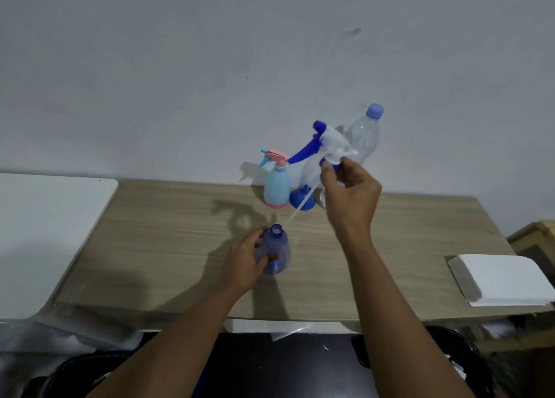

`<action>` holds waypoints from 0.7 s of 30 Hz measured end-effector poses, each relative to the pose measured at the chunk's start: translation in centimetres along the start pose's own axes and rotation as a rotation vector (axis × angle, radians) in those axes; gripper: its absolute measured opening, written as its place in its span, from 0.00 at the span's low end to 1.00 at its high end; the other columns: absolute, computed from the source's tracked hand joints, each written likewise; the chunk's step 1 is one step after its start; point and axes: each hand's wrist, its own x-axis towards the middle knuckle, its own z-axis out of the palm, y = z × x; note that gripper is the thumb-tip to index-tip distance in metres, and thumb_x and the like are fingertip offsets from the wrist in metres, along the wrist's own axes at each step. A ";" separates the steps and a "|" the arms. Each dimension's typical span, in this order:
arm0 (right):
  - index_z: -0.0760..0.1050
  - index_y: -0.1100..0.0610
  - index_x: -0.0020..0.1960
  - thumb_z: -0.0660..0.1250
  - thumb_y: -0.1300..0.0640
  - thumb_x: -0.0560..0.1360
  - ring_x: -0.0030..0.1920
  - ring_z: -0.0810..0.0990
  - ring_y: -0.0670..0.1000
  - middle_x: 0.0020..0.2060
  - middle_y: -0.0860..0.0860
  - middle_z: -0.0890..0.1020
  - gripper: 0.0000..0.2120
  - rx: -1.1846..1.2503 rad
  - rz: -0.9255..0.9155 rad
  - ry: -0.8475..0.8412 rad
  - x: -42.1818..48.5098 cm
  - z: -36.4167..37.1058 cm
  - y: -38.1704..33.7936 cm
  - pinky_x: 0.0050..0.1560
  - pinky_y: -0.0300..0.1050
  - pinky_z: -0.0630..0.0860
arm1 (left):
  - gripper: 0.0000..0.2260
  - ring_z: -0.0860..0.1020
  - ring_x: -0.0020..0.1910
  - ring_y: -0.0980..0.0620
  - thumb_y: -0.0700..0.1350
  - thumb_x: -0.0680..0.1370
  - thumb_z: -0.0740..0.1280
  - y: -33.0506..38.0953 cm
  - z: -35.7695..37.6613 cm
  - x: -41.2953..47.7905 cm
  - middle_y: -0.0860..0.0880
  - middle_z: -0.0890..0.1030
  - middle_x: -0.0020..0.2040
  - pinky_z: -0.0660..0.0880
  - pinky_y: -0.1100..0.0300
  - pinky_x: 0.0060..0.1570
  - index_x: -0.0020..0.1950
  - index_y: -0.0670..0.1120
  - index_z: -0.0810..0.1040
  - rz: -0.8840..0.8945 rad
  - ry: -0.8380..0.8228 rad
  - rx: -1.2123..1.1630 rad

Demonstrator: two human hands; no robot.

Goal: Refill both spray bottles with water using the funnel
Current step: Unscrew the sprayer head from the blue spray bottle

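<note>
Dim, flat indoor light, soft shadows thrown left across the table (168, 235) — edges bowed, slightly blurred.

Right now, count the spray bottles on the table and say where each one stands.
2. The blue spray bottle stands near the middle, open-necked, held by the left hand; the right hand holds its trigger head above. The pale blue and pink spray bottle stands at the back by the wall.

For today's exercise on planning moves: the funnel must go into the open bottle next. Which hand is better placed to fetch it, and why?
Probably the right hand, once it sets down the sprayer head: it hovers beside the blue funnel. The left hand is steadying the open blue bottle.
</note>
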 end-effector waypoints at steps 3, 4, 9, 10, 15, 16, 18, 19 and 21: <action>0.81 0.58 0.38 0.72 0.57 0.72 0.30 0.73 0.43 0.27 0.44 0.78 0.06 -0.048 0.020 0.059 2.7 -2.2 -0.3 0.36 0.40 0.74 | 0.30 0.81 0.55 0.55 0.53 0.68 0.76 -0.2 0.1 -0.1 0.56 0.83 0.56 0.78 0.50 0.56 0.68 0.60 0.72 0.014 0.004 -0.030; 0.79 0.59 0.35 0.72 0.56 0.71 0.29 0.71 0.44 0.26 0.45 0.76 0.09 -0.083 0.056 0.059 3.3 -2.9 0.4 0.35 0.40 0.72 | 0.30 0.81 0.54 0.56 0.52 0.68 0.77 -0.2 0.1 -0.1 0.56 0.83 0.56 0.78 0.50 0.55 0.68 0.62 0.71 0.022 0.007 -0.027; 0.77 0.63 0.32 0.71 0.48 0.64 0.29 0.69 0.47 0.24 0.57 0.75 0.16 -0.353 0.287 -0.057 3.1 -4.2 7.8 0.33 0.44 0.70 | 0.31 0.80 0.53 0.55 0.47 0.68 0.79 -0.3 0.0 0.0 0.56 0.82 0.56 0.79 0.51 0.54 0.67 0.63 0.71 0.048 0.014 -0.017; 0.77 0.64 0.32 0.69 0.46 0.62 0.28 0.70 0.49 0.25 0.59 0.75 0.19 -0.414 0.328 -0.109 2.8 -4.3 9.8 0.33 0.45 0.71 | 0.31 0.80 0.53 0.55 0.46 0.68 0.79 -0.3 0.0 0.0 0.56 0.82 0.56 0.78 0.51 0.54 0.67 0.63 0.71 0.054 0.015 -0.028; 0.81 0.62 0.34 0.75 0.50 0.64 0.34 0.82 0.55 0.30 0.57 0.81 0.14 -0.613 0.557 -0.296 0.5 -4.6 16.5 0.40 0.54 0.81 | 0.30 0.80 0.55 0.57 0.45 0.69 0.79 0.3 -0.2 -0.2 0.58 0.82 0.57 0.77 0.58 0.54 0.67 0.61 0.72 0.059 0.007 -0.051; 0.81 0.61 0.35 0.76 0.52 0.66 0.36 0.80 0.54 0.32 0.55 0.81 0.12 -0.640 0.572 -0.330 0.0 -4.6 17.1 0.39 0.51 0.78 | 0.30 0.80 0.55 0.57 0.46 0.69 0.79 0.3 -0.2 -0.1 0.58 0.81 0.57 0.77 0.58 0.54 0.67 0.59 0.72 0.057 0.003 -0.051; 0.82 0.60 0.42 0.75 0.53 0.69 0.41 0.79 0.52 0.37 0.53 0.80 0.10 -0.668 0.608 -0.393 -0.9 -4.4 18.4 0.40 0.45 0.73 | 0.30 0.79 0.56 0.57 0.46 0.69 0.78 0.3 -0.2 -0.2 0.58 0.81 0.58 0.78 0.58 0.55 0.68 0.57 0.73 0.052 -0.003 -0.048; 0.83 0.60 0.46 0.74 0.52 0.71 0.43 0.80 0.52 0.39 0.53 0.80 0.11 -0.681 0.619 -0.415 -1.2 -4.2 19.0 0.42 0.44 0.73 | 0.30 0.79 0.56 0.57 0.46 0.69 0.78 0.3 -0.2 -0.2 0.58 0.81 0.58 0.78 0.57 0.56 0.69 0.58 0.72 0.048 -0.005 -0.050; 0.83 0.59 0.49 0.72 0.49 0.72 0.46 0.82 0.54 0.40 0.51 0.80 0.14 -0.722 0.627 -0.441 -1.8 -3.8 19.5 0.40 0.41 0.71 | 0.30 0.79 0.57 0.58 0.46 0.69 0.78 0.2 -0.1 -0.2 0.59 0.81 0.58 0.78 0.55 0.56 0.69 0.59 0.72 0.038 -0.005 -0.055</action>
